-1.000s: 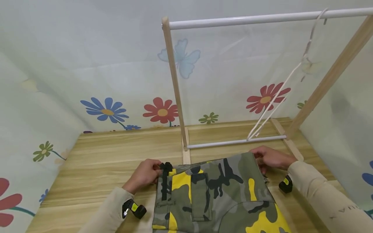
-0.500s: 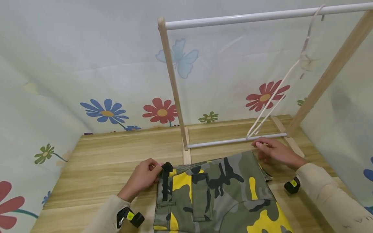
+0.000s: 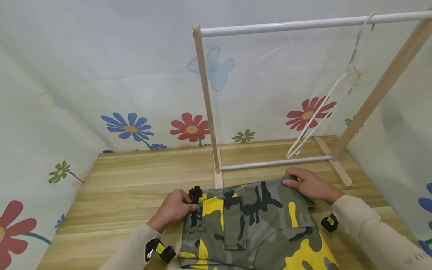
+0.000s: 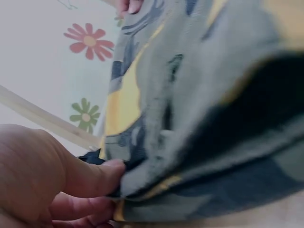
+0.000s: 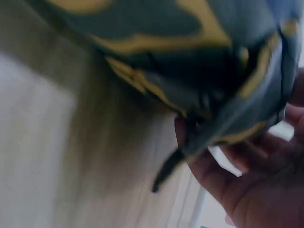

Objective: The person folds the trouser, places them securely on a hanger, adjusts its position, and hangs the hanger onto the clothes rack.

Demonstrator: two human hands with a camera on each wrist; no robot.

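Note:
Folded camouflage trousers (image 3: 263, 217) in grey, green, black and yellow lie at the front of the wooden table. My left hand (image 3: 173, 210) pinches the waistband corner beside a black strap (image 3: 195, 194); the left wrist view shows the thumb (image 4: 102, 176) pressing the cloth (image 4: 142, 156) against the fingers, with the folds gaping. At the far right corner, my right hand (image 3: 310, 183) grips the folded edge, thumb on top. Its fingers (image 5: 213, 175) curl around the cloth's lower side (image 5: 237, 118) in the right wrist view. The trousers' near end runs out of the head view.
Behind the trousers stands a rack with wooden posts (image 3: 207, 97) and a white top rail (image 3: 287, 25). A white hanger (image 3: 315, 112) hangs from the rail, its lower end near the bottom bar (image 3: 270, 164). A flower-printed sheet (image 3: 152, 86) encloses the table (image 3: 135, 183).
My right hand let go of the far right corner, moved slightly away, then came back to grip it. The left hand has shifted a little right, and the waistband edge now folds up under its thumb.

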